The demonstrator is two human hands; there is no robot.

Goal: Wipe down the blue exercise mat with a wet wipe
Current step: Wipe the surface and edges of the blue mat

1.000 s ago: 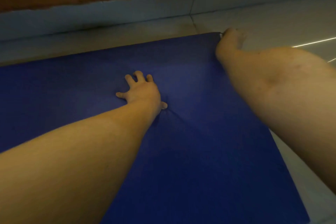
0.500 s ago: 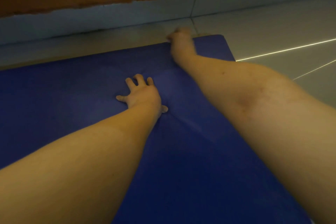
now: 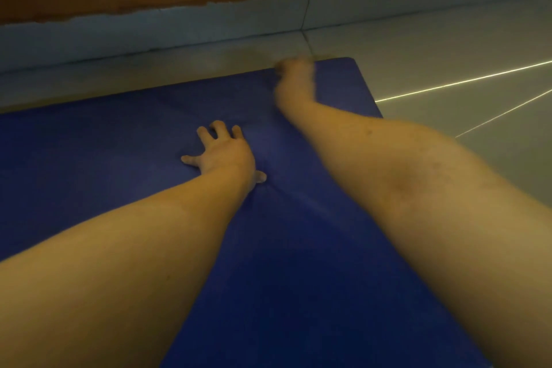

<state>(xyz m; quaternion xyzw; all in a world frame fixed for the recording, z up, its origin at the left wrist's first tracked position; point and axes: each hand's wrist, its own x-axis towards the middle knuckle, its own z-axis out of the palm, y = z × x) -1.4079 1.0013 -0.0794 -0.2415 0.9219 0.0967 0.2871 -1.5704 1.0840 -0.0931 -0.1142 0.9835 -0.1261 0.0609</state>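
Note:
The blue exercise mat lies flat on the floor and fills most of the view. My left hand presses flat on the mat's middle with its fingers spread, and the mat dimples around it. My right hand reaches to the mat's far edge, left of the far right corner. It is blurred by motion, and its fingers point away from me. No wet wipe shows; anything under that hand is hidden.
Pale floor tiles surround the mat on the far and right sides. A light skirting strip runs along the base of a brown wall just beyond the far edge.
My right hand slid left along the far edge, from the far right corner to a spot nearer the middle. My left hand stayed pressed in place.

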